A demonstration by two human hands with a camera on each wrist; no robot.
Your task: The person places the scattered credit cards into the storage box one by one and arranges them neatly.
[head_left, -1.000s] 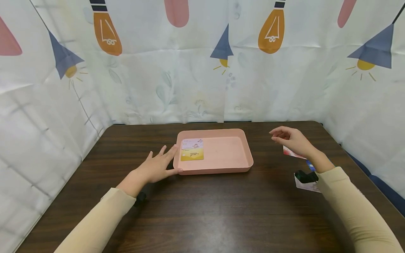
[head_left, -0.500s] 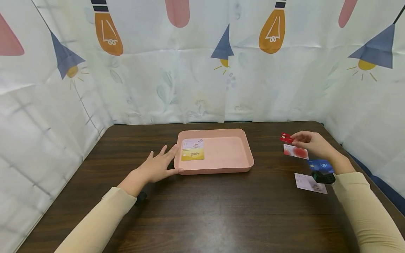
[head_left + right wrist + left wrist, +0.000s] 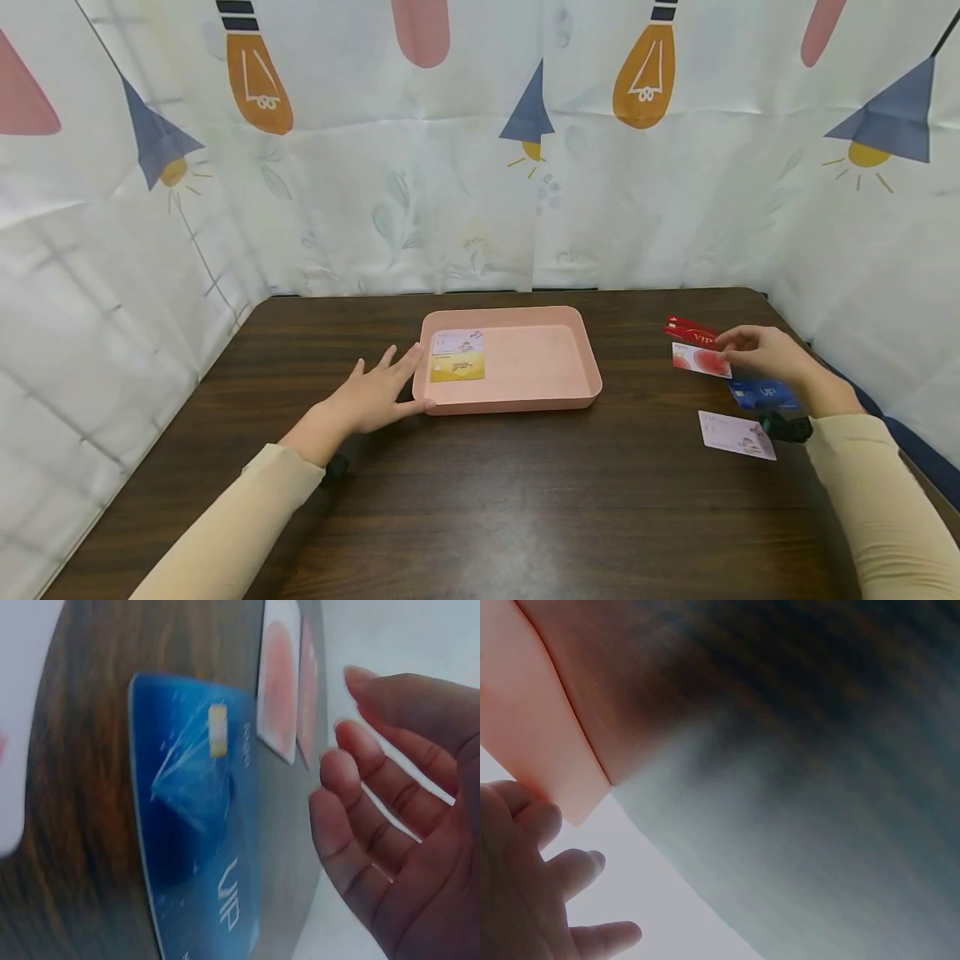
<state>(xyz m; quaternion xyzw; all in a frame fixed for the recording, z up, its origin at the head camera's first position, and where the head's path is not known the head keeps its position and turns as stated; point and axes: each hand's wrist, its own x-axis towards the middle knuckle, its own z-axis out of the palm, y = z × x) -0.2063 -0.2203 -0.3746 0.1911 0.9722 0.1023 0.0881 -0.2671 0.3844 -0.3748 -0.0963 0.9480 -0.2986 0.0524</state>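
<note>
My left hand (image 3: 371,400) rests with spread fingers at the left end of a pink tray (image 3: 536,362); the left wrist view shows its fingertips at the tray wall (image 3: 547,727). In the tray lie a pale lilac card (image 3: 456,340) and a yellow card (image 3: 457,367). At the right, my right hand (image 3: 761,354) hovers over the right ends of a red VIP card (image 3: 688,332) and a white card with a red blot (image 3: 700,359). Its fingers are loosely bent with nothing between them in the right wrist view. A blue VIP card (image 3: 199,802) lies beneath the wrist.
Another pale lilac card (image 3: 735,435) lies nearest the front in the right-hand group of cards. Dark wood tabletop (image 3: 510,500) surrounds the tray. A white printed curtain (image 3: 450,200) hangs behind the table and along both sides.
The right hand has come down from above the cards and drawn back to the right. The red card, gripped half a second ago, now lies let go above the white one. The left hand stays put.
</note>
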